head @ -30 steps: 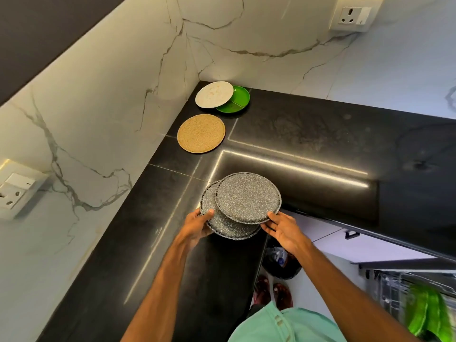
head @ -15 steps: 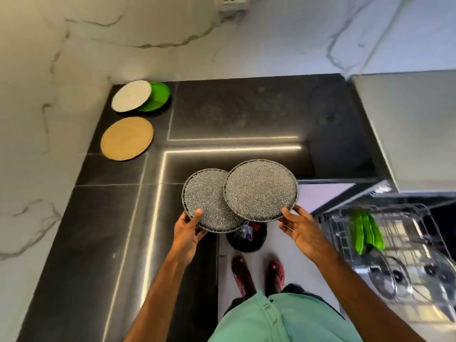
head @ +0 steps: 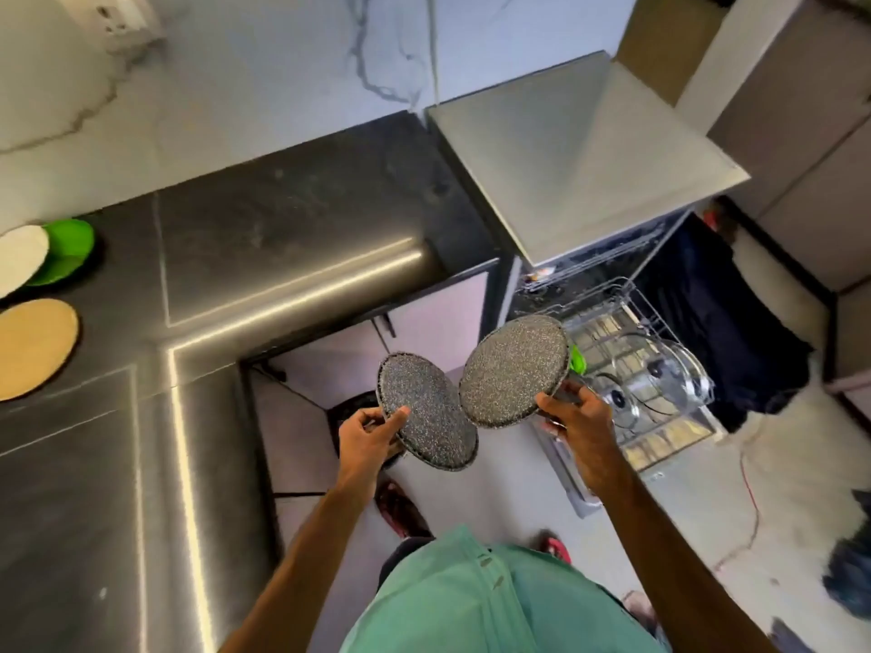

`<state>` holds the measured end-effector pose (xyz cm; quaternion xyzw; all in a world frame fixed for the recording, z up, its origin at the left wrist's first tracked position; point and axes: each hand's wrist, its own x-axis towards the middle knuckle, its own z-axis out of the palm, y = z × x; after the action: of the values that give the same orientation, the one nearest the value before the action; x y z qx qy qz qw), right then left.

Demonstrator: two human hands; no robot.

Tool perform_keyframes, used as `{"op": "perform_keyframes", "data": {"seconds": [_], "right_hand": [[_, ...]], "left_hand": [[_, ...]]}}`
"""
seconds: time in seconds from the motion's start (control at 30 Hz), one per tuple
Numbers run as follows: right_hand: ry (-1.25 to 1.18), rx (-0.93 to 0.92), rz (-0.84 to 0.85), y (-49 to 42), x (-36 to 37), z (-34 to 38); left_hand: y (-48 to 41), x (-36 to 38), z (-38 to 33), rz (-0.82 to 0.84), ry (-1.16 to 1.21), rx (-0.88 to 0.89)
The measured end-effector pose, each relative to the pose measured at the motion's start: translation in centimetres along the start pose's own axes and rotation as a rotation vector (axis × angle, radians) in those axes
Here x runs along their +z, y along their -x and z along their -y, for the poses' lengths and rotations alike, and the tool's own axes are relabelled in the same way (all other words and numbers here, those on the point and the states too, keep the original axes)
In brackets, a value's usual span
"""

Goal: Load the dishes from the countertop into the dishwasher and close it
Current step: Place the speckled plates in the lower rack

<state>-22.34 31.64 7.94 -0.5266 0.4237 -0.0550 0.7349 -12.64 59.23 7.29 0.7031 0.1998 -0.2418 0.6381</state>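
I hold two grey speckled plates in the air over the floor. My left hand (head: 365, 435) grips the rim of the left speckled plate (head: 426, 412). My right hand (head: 579, 428) grips the lower edge of the right speckled plate (head: 513, 369), which overlaps the pulled-out dishwasher rack (head: 660, 384). That rack holds glass lids and a green item (head: 576, 360). On the black countertop (head: 292, 238) at far left lie a white plate (head: 19, 259), a green plate (head: 68, 249) partly under it, and a tan plate (head: 33, 346).
The dishwasher's grey top (head: 579, 148) stands right of the counter, with a dark cloth (head: 726, 318) beyond the rack. A wall socket (head: 125, 16) sits on the marble wall. My feet in sandals and a dark bin are below the plates.
I have turned right, away from the counter. Both plates have left the counter's edge and moved apart, now carried over the floor beside the dishwasher rack.
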Motion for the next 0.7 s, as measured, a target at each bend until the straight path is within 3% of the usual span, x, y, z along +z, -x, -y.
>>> {"op": "perform_keyframes", "data": {"seconds": [0.37, 0.7], "right_hand": [[0.26, -0.04, -0.164, -0.3, -22.7, 1.6], [0.366, -0.07, -0.138, -6.1, -27.5, 4.8]], "left_hand": [[8.4, 21.0, 5.2, -0.02, 0.119, -0.14], [6.5, 30.1, 4.0, 0.015, 0.048, -0.15]]}}
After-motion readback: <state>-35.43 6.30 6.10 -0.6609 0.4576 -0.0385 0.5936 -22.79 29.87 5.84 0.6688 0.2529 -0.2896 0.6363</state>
